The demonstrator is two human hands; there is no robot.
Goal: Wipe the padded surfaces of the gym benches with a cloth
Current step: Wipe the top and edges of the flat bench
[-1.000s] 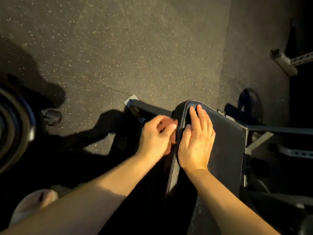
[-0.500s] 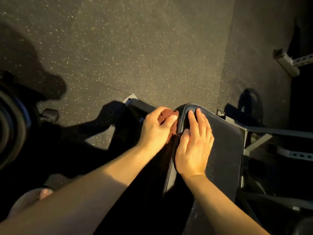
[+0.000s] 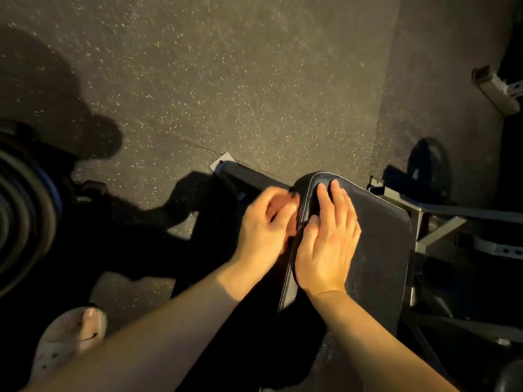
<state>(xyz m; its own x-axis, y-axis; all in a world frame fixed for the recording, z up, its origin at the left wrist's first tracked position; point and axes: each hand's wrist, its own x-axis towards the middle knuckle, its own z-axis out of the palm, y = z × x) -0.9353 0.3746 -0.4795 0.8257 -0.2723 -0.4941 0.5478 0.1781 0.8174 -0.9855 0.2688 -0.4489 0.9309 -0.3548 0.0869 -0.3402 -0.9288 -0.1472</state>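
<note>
The speckled rubber floor (image 3: 254,80) fills most of the view. A stack of weight plates (image 3: 19,199) sits at its left edge, and a grey steel frame (image 3: 452,213) is on the right. The black bench pad (image 3: 379,250) rises toward the camera from that frame, its rounded far end pointing at the floor.

The right hand (image 3: 325,250) lies spread and flat on the pad's top face near that end, with the fingers straight and the thumb at the seam, pressing down to steady the pad. The left hand (image 3: 266,230) is just beside it against the pad's left side wall. Its fingers are curled round a bunched reddish cloth (image 3: 278,205), which touches the pad's edge. This hand is motion-blurred, so the exact grip is hard to read.

The step in hand seems to be wiping the side wall and piping. To do it well, keep the cloth bunched firmly enough that a broad face meets the vinyl, not just the fingertips. Run it along the seam in long strokes, and keep the flat hand bearing down so the pad does not rock. The top under that palm probably still needs a pass.
</note>
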